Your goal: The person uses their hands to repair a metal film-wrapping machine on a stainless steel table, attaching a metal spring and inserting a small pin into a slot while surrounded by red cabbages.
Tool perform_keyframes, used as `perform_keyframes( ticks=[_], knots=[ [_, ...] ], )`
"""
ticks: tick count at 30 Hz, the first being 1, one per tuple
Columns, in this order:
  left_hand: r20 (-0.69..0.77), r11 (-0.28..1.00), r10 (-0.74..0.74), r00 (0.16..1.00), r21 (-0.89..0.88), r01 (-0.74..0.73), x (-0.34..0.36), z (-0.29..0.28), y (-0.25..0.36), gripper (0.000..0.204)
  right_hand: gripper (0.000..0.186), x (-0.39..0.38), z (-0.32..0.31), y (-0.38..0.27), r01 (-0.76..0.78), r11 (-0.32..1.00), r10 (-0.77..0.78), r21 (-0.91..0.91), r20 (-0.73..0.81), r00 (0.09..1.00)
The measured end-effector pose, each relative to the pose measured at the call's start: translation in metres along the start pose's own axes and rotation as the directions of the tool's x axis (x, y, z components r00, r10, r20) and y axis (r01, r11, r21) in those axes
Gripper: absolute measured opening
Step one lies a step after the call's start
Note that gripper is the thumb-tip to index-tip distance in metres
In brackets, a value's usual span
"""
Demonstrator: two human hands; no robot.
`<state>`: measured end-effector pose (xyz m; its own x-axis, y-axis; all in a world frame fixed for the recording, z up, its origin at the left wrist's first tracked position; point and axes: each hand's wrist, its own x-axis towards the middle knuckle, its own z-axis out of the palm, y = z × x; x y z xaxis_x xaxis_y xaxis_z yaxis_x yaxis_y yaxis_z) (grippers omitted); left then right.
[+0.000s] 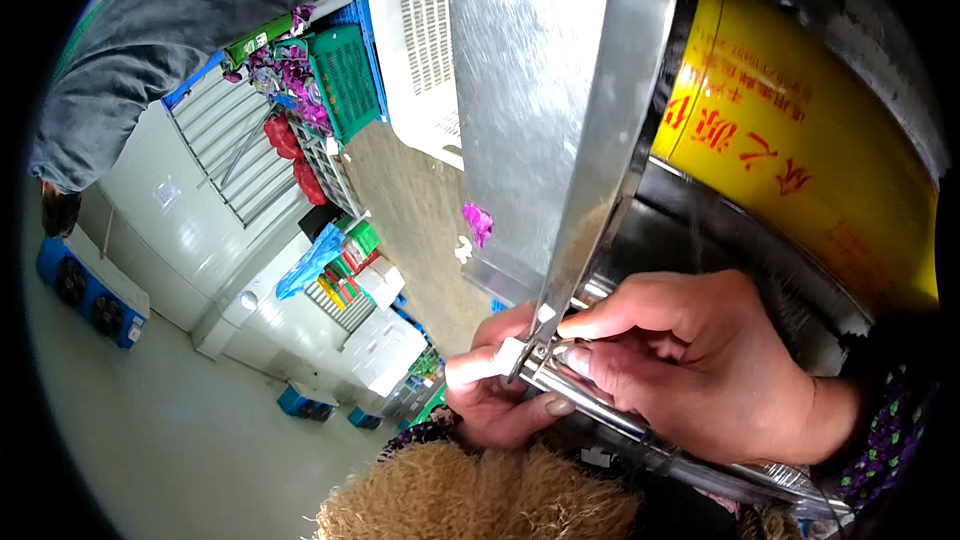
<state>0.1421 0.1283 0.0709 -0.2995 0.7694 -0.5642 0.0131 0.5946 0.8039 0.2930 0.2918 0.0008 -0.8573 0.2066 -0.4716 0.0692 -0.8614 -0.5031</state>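
Beyond right grip [725, 370], red-lettered yellow film [815, 155]

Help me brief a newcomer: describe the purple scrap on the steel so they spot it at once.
Find the long steel surface running down from the picture's top centre. Near its lower left edge lies the purple scrap. Colour and larger size set it apart from the white scrap just below.

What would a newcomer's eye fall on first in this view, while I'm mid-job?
Probably the glossy, bright-yellow sheet with red print at upper right, beside the long, shiny silver metal surface at upper centre. A vivid purple scrap stands out near that surface's left edge. Below, the left grip and right grip meet at a slim, polished metal rod.
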Motion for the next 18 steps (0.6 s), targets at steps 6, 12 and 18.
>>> perform_keyframes(
  ticks=[6, 12, 18],
  knots=[
    [-0.044, 0.989, 0.134, 0.990, -0.061, -0.137, 0.001, 0.009, -0.001, 0.060, 0.011, 0.000, 0.001, -0.008, -0.144, 0.985, 0.142, 0.091, 0.033, 0.989],
    [0.003, 0.980, 0.189, 0.982, -0.069, -0.189, 0.000, 0.008, -0.005, 0.061, 0.012, 0.001, -0.006, -0.006, -0.089, 0.992, 0.086, 0.086, 0.034, 0.996],
    [-0.023, 0.966, 0.244, 0.969, -0.080, -0.245, 0.001, 0.009, -0.007, 0.062, 0.013, 0.004, -0.008, -0.012, -0.136, 0.991, 0.133, 0.017, 0.097, 0.986]
  ],
)
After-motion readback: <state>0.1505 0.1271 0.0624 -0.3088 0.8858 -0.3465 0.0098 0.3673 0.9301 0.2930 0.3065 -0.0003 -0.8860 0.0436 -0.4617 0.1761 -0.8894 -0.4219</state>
